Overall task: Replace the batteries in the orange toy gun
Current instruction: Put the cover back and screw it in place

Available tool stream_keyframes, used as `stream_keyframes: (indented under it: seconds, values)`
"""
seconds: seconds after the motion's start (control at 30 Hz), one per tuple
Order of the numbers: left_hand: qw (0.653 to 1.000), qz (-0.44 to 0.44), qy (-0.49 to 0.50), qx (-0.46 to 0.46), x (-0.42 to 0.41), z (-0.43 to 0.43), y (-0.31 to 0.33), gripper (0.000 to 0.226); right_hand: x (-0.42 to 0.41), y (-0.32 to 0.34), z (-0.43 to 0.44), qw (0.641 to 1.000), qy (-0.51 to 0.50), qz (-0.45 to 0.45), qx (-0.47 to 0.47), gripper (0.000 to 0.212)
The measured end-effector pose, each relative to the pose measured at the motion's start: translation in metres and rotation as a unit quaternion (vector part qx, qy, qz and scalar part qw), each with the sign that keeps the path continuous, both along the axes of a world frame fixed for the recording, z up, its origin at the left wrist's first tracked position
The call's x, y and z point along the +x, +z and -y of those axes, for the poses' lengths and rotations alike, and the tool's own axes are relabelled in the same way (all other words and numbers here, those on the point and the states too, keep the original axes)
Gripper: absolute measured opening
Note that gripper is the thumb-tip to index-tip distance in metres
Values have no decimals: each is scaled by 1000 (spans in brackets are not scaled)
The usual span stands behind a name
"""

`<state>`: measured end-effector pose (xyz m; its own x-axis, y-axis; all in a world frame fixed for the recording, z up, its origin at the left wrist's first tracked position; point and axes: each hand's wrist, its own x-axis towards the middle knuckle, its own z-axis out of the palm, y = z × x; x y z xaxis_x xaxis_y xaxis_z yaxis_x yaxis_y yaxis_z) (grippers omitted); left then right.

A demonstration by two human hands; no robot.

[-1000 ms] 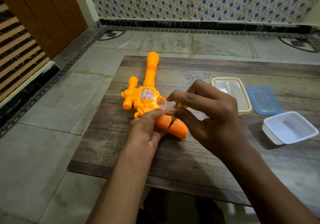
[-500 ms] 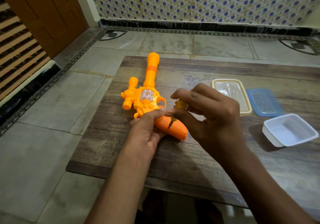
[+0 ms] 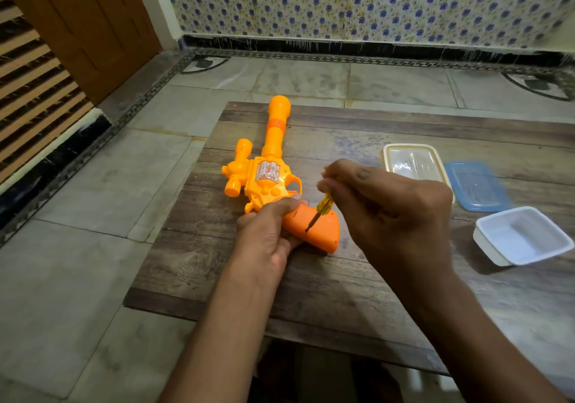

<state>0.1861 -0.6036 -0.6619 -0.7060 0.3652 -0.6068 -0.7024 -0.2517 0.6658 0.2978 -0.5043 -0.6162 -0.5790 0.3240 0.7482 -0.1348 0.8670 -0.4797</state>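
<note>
The orange toy gun [image 3: 264, 185] lies flat on the wooden table [image 3: 342, 293], its long axis running from the near grip [image 3: 323, 234] to the barrel at the far end. The left hand [image 3: 267, 234] clasps the grip's left side; the right hand [image 3: 389, 209], just right of it, pinches a small yellow-handled screwdriver [image 3: 323, 208] tilted down onto the grip face. The silver sticker [image 3: 267, 171] on the body is unreadable.

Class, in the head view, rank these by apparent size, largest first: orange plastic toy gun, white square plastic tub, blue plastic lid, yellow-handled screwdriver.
Largest: orange plastic toy gun.
Alike: white square plastic tub, blue plastic lid; tub nearer camera, so unranked.
Smallest: yellow-handled screwdriver, partly hidden by right hand.
</note>
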Motion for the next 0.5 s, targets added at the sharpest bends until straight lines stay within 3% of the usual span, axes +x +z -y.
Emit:
stream_keyframes:
  seconds: [0.2, 0.4, 0.5]
  values:
    - [1000, 6, 1, -13, -1, 0, 1, 41, 1, -2, 19, 994, -51, 21, 94, 11]
    - [1000, 10, 3, -13, -3, -1, -3, 30, 3, 4, 6, 988, 121, 69, -62, 32]
    - [1000, 18, 6, -18, -5, -1, -3, 35, 1, 5, 1, 981, 145, 89, -88, 31]
